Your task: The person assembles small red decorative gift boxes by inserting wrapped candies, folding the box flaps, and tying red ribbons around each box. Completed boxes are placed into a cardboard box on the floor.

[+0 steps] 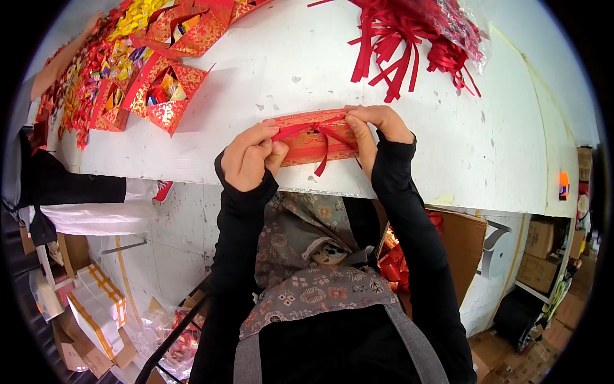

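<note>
A red and gold patterned gift box (304, 149) lies on the white table right in front of me. Across its top runs a red ribbon (324, 150), crossed over itself near the middle with one tail hanging down the near side. My left hand (251, 153) pinches the ribbon at the box's left end, fingers curled. At the right end, my right hand (376, 131) has thumb and forefinger closed on the ribbon by the box's far corner. Parts of the box ends are hidden behind my fingers.
Open red boxes of sweets (167, 93) stand at the far left beside heaps of wrapped sweets (73, 96), where another person's arm (57, 67) reaches in. Bundled red ribbons (409, 35) lie at the far right. A cardboard box (457, 249) with red items is below the table edge.
</note>
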`<state>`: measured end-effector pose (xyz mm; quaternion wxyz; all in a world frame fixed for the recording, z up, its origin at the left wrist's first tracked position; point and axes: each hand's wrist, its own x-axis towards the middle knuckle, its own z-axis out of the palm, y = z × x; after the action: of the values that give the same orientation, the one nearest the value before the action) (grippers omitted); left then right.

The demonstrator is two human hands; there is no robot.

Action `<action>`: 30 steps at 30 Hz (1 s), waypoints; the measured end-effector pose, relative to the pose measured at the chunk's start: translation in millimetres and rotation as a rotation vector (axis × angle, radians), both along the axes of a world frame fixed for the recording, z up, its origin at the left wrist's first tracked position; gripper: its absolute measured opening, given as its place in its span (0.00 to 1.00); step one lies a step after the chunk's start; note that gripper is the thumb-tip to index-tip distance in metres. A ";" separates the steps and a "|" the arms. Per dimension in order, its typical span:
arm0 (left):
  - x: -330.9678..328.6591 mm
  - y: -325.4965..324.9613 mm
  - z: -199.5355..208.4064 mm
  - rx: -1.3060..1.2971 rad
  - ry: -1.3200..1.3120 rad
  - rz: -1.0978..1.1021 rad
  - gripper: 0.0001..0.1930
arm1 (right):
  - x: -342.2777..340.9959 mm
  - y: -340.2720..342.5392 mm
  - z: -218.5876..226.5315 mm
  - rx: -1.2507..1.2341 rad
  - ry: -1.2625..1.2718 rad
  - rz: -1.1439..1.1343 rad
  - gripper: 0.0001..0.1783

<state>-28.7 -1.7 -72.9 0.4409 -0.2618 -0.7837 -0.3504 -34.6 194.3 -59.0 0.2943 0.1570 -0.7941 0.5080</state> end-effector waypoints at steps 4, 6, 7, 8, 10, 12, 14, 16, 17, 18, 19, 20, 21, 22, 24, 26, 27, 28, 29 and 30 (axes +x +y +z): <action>-2.1 -3.9 -2.9 -0.020 0.046 -0.018 0.12 | 4.5 1.8 -3.3 -0.006 -0.009 -0.010 0.04; -1.5 -3.0 -0.6 -0.028 0.034 -0.019 0.12 | 4.6 1.9 -6.3 -0.054 -0.045 -0.007 0.04; -1.5 -2.9 0.3 -0.031 0.031 -0.020 0.12 | 4.4 1.4 -8.2 -0.102 -0.070 0.010 0.04; -0.6 -6.1 -1.6 -0.032 -0.011 -0.031 0.11 | 4.6 0.7 -10.3 -0.149 -0.095 0.028 0.04; -1.5 -10.1 2.2 -0.038 -0.086 -0.061 0.10 | 2.9 3.8 -9.1 -0.171 -0.100 0.070 0.04; -3.5 -8.1 19.6 -0.077 -0.150 -0.083 0.14 | 0.8 9.7 -7.7 -0.111 -0.071 0.115 0.04; -3.4 -2.7 41.1 -0.073 -0.234 -0.131 0.19 | 0.7 7.5 -9.6 -0.105 -0.067 0.101 0.06; -4.5 8.7 53.3 -0.007 -0.333 -0.215 0.24 | 1.4 5.2 -12.4 -0.081 -0.046 0.080 0.06; -5.0 13.5 57.2 -0.081 -0.370 -0.194 0.21 | 1.5 4.2 -11.5 -0.091 -0.046 0.084 0.06; -8.5 13.4 51.8 -0.109 -0.462 -0.245 0.19 | 2.5 5.5 -12.3 -0.088 -0.059 0.078 0.06; -13.3 11.4 42.7 -0.140 -0.552 -0.288 0.17 | 2.2 6.5 -12.6 -0.088 -0.070 0.079 0.06; -16.7 9.2 36.6 -0.171 -0.642 -0.331 0.15 | 1.8 7.5 -11.9 -0.088 -0.081 0.079 0.06; -14.1 5.9 35.8 -0.072 -0.626 -0.412 0.11 | 2.2 6.1 -11.2 -0.145 -0.138 0.099 0.05; -14.0 3.0 38.6 -0.081 -0.638 -0.421 0.12 | 2.4 3.6 -10.3 -0.202 -0.194 0.120 0.05; -15.7 0.4 41.7 -0.091 -0.659 -0.454 0.13 | 2.5 3.3 -11.4 -0.271 -0.273 0.144 0.05; -16.6 5.2 41.5 -0.125 -0.624 -0.414 0.11 | 2.2 6.4 -15.8 -0.295 -0.317 0.152 0.06; -12.3 8.0 42.4 -0.104 -0.608 -0.384 0.11 | 4.0 6.0 -13.0 -0.246 -0.297 0.163 0.07; -9.4 10.0 43.4 -0.084 -0.592 -0.354 0.11 | 8.0 5.4 -7.3 -0.197 -0.276 0.174 0.09; -8.6 10.9 44.5 -0.076 -0.581 -0.332 0.10 | 9.4 4.8 -2.0 -0.148 -0.254 0.184 0.10; -7.9 12.7 42.3 -0.064 -0.572 -0.321 0.10 | 9.7 5.0 0.1 -0.090 -0.201 0.182 0.11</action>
<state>-36.6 11.0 -30.6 0.1336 -0.2867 -0.8352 -0.4498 -24.8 199.3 -58.9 0.1726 0.1632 -0.7785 0.5809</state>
